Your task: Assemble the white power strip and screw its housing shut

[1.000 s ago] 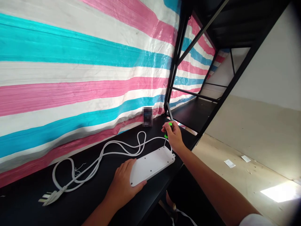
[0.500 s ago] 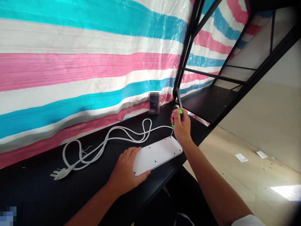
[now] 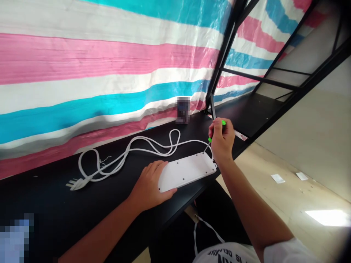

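A white power strip (image 3: pixel 189 170) lies on the black tabletop, its back with several small screw holes facing up. My left hand (image 3: pixel 150 186) is wrapped round its left end, fingers over the far edge and thumb along the near edge. In my right hand (image 3: pixel 222 140) is a screwdriver (image 3: pixel 207 146) with a green and dark handle. Its shaft slants, and the tip meets the strip at a hole near the far right corner. The strip's white cord (image 3: pixel 148 139) runs from the right end and lies in loops behind it, ending in a plug (image 3: pixel 78 183) on the left.
A striped plastic sheet (image 3: pixel 109 80) hangs behind the table (image 3: pixel 109 233). A blurred-out dark object (image 3: pixel 182 110) stands at the back edge. Black metal framing (image 3: pixel 257 77) rises on the right. Pieces of paper (image 3: pixel 278 178) lie on the floor. A pixelated bluish patch shows at lower left.
The view has shifted slightly. My right hand has tilted the screwdriver further, its handle leaning right, while the tip stays near the same corner. My left hand keeps its hold.
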The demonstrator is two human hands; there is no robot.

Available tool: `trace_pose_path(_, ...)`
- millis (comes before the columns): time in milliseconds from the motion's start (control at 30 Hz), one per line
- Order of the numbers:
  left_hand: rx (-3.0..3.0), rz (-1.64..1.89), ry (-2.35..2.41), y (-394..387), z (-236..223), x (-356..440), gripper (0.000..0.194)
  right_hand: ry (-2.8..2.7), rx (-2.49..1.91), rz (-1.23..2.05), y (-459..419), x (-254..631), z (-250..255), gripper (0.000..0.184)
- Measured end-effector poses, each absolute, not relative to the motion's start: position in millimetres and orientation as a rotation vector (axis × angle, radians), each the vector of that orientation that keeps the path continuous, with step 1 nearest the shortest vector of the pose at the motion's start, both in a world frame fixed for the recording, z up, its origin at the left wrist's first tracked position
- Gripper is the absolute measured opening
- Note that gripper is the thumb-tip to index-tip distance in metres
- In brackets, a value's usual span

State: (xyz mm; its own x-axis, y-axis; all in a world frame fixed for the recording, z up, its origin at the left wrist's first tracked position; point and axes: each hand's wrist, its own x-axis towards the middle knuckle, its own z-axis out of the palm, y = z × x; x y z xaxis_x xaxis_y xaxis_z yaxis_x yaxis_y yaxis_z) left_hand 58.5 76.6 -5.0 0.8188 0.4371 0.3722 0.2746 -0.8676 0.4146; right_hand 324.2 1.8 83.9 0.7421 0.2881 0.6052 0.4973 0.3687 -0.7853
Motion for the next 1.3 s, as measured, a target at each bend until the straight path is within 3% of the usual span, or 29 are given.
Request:
trace_pose_path(200,2.671,0.661,0.535,77.3,-7.3,59.9,0.081,-0.897,-1.093,-0.06,0.2,313.1,102.1,0.036)
trace_pose_path(833,2.631,0.664,0.553,77.6,-10.1,58.2,0.081,-0.949,-1.127,0.142,4.4,310.5,83.3,0.041)
trace_pose_path(1000,2.629,0.627,0.568,77.4,-9.5,58.3,0.083,-0.965,-1.14,0.081,5.3,306.9,85.2,0.027)
trace_pose_path(1300,2.613,0.627,0.58,76.9,-9.5,57.7,0.082,-0.954,-1.103,0.282,7.0,317.2,82.2,0.04)
